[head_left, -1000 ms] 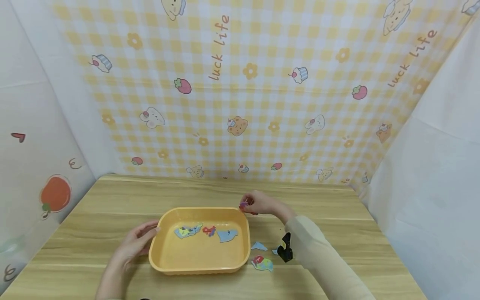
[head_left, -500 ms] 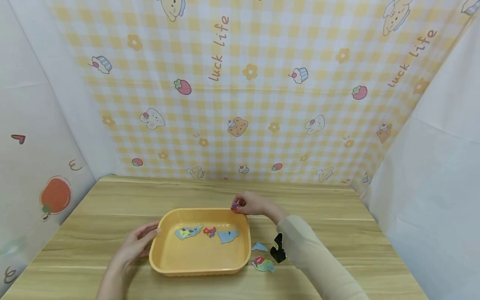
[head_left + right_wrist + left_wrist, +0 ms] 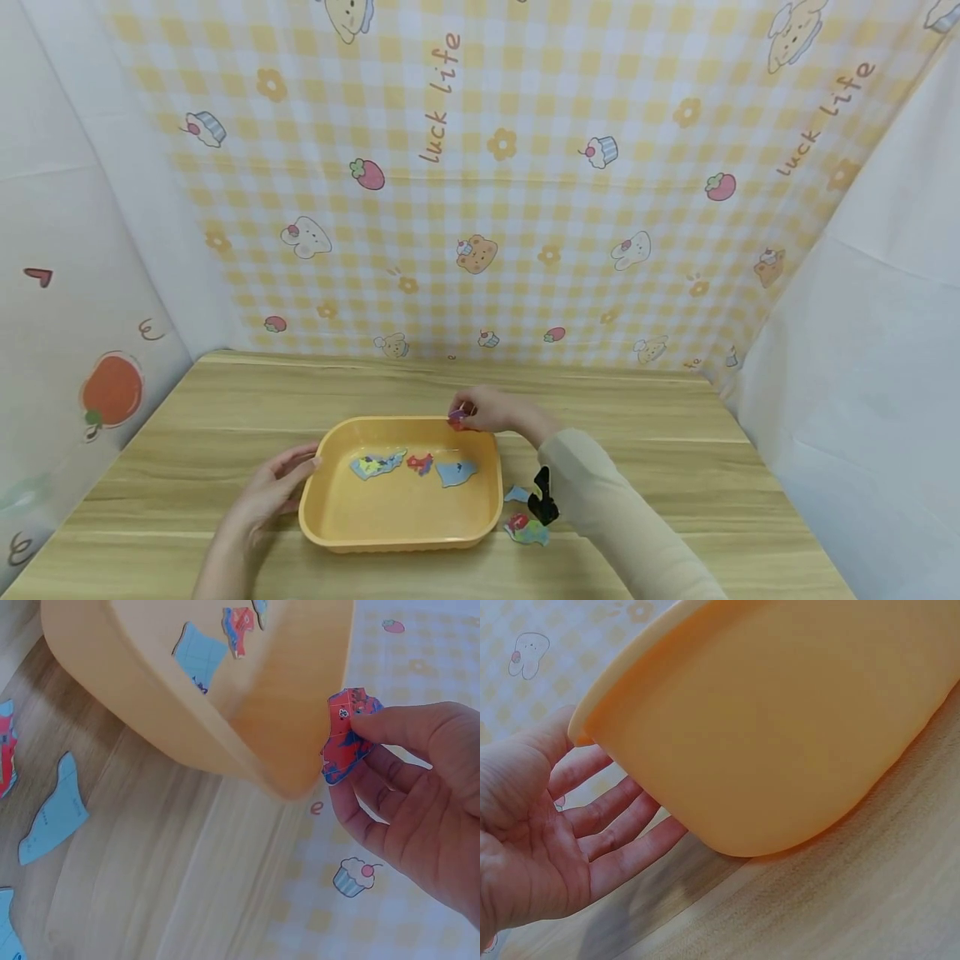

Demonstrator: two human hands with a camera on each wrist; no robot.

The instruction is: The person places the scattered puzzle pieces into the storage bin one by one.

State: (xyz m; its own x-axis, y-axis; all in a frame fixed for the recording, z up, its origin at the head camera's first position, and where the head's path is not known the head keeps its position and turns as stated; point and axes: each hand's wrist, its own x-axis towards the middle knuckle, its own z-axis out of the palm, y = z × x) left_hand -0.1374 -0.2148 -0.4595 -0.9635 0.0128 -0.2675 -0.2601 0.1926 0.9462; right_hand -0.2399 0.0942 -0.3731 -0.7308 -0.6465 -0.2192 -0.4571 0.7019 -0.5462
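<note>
My right hand pinches a red and purple puzzle piece between thumb and fingers, above the back right rim of a yellow plastic tray. In the head view my left hand is at the tray's left side, thumb on the rim. The left wrist view shows the left fingers reaching against the outer wall. Inside the tray lie a yellow-and-blue piece, a small red piece and a light blue piece, apart from one another.
Right of the tray, a light blue piece and a red-and-green piece lie on the wooden table. A black device at my right wrist partly covers that area. Behind the table hangs a yellow checked cloth.
My right hand has moved left with the red and purple puzzle piece, from beyond the tray's back right corner to over its back rim. The left hand stays at the tray's left side.
</note>
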